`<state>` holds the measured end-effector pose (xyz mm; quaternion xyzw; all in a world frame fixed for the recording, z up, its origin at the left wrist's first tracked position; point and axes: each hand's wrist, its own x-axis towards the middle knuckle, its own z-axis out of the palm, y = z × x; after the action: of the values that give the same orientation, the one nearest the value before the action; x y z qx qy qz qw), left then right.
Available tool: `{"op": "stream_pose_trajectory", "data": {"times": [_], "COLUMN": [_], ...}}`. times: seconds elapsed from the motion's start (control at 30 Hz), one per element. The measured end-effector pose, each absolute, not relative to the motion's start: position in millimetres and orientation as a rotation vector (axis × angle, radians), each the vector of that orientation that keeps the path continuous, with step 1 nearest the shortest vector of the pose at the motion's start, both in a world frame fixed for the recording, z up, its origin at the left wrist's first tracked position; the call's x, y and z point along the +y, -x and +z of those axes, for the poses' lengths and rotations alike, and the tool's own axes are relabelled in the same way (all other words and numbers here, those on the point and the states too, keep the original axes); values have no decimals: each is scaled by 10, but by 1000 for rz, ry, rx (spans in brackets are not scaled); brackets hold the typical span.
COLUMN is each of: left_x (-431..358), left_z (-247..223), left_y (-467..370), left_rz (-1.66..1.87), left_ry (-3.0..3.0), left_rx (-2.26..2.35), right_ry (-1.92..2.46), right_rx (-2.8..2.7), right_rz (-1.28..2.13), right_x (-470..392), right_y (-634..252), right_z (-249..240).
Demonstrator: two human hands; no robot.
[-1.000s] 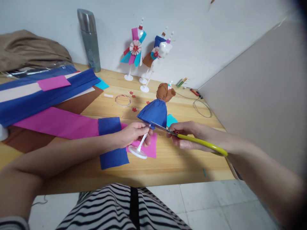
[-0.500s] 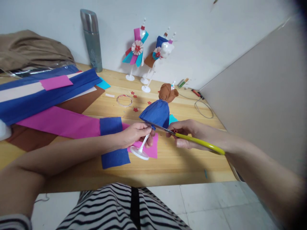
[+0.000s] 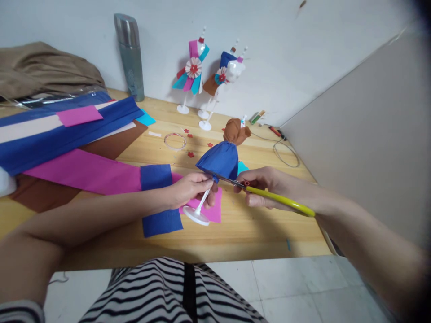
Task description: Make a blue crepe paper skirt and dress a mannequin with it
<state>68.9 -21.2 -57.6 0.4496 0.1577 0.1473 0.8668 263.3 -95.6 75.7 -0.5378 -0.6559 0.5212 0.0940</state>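
Note:
A miniature dress form, dressed in a brown top (image 3: 232, 131) and a blue skirt (image 3: 219, 157), leans over the table on a white stand (image 3: 197, 215). My left hand (image 3: 191, 189) is closed around it just under the skirt's hem, where the stem meets the cloth. In my right hand (image 3: 264, 186) are scissors (image 3: 279, 199) with yellow handles. Their blades lie along the hem, with a small blue bit of material below them beside my left thumb. How far the blades are apart I cannot tell.
Pink and blue strips (image 3: 156, 223) lie under my left forearm. Folded coloured sheets (image 3: 70, 134) cover the left side. Behind stand several dressed miniature forms (image 3: 193, 67) and a grey flask (image 3: 129, 58). A ring (image 3: 175, 141), red flowers (image 3: 191, 154) and a cable (image 3: 286, 154) lie on the table.

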Motion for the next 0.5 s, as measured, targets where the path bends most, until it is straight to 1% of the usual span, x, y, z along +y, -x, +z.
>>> {"op": "stream_pose_trajectory", "data": {"times": [0.27, 0.5], "left_x": [-213, -202], "left_z": [-562, -580], "left_y": [-696, -700], "left_rz": [298, 299], "left_ry": [-936, -925], "left_rx": [359, 371], "right_ry": [1590, 1565], "right_rx": [-1985, -1980], "right_rz": [1524, 1523], "right_x": [-946, -941], "right_y": [-2641, -2750], "right_z": [759, 650]}}
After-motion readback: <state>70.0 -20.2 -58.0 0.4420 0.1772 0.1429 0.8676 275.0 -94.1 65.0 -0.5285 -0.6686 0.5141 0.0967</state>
